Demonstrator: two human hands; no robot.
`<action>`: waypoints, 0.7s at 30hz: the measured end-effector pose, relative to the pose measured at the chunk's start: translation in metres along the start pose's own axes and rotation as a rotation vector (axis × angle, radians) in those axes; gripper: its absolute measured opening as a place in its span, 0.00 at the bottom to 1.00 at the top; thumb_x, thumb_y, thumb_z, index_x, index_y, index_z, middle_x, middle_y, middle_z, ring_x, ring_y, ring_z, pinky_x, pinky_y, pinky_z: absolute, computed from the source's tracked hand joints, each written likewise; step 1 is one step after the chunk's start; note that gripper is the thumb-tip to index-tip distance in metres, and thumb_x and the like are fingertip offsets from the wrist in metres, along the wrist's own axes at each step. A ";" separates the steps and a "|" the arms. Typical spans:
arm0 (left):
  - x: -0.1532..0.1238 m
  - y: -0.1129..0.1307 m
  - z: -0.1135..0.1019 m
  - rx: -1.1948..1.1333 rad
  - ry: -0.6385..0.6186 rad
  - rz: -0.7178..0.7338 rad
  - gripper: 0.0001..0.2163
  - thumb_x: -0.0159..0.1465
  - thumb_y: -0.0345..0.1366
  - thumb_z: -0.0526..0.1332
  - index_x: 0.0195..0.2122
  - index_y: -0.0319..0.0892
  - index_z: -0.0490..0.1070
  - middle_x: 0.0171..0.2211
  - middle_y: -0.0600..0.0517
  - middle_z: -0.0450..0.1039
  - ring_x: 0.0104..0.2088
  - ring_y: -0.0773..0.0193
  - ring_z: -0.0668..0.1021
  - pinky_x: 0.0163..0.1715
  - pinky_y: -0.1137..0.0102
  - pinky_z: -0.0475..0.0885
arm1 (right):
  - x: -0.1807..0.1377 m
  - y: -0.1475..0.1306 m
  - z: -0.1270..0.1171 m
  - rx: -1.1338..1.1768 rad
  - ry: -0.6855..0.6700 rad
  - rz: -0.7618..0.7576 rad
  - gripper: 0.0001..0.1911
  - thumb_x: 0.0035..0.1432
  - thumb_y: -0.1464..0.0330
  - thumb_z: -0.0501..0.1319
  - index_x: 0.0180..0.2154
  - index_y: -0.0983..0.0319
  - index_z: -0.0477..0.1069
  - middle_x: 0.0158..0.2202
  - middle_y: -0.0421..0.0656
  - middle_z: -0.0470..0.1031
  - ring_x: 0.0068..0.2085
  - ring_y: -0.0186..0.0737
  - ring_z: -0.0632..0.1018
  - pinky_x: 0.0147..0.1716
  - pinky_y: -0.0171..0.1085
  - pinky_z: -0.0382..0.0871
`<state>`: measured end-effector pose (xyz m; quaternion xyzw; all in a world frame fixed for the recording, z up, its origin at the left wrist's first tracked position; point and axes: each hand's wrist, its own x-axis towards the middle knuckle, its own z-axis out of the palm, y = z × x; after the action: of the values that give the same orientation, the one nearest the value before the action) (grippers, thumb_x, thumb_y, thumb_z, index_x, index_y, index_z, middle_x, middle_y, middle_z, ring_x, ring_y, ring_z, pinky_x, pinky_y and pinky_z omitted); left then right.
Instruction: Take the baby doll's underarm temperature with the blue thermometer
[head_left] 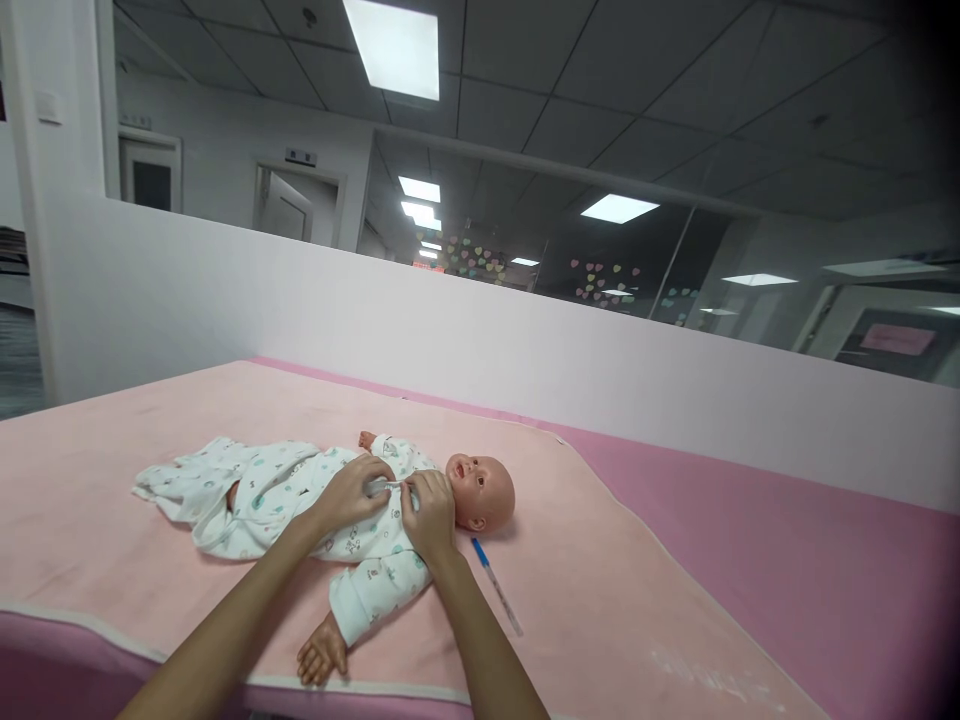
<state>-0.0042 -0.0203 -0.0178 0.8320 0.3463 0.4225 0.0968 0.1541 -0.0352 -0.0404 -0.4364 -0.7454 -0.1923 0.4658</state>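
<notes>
A baby doll (480, 492) lies on its back, its head to the right. It wears a white one-piece suit (262, 500) with a small green and grey print. Over the doll's chest, my left hand (358, 492) is closed on a small whitish object (381, 486), too small to name. My right hand (429, 512) pinches close beside it near the doll's neck, fingertips meeting the object's right end. Just right of my right wrist lies a slim clear tube with a blue cap (480, 552). One doll hand (322, 650) rests near the front edge.
A pale pink mat (600, 600) covers the bed, with a darker pink surface (750, 510) showing at the right and back. A low white wall (450, 330) with a glass window above stands behind the bed.
</notes>
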 end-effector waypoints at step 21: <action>-0.001 -0.007 0.000 -0.268 0.030 -0.133 0.10 0.54 0.30 0.55 0.32 0.42 0.75 0.33 0.52 0.77 0.36 0.63 0.77 0.38 0.71 0.71 | -0.001 0.001 0.002 0.011 0.022 0.013 0.07 0.56 0.71 0.53 0.27 0.62 0.64 0.27 0.42 0.68 0.32 0.38 0.68 0.34 0.37 0.60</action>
<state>-0.0080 -0.0156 -0.0219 0.7804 0.3428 0.4699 0.2294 0.1547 -0.0340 -0.0425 -0.4367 -0.7383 -0.1898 0.4777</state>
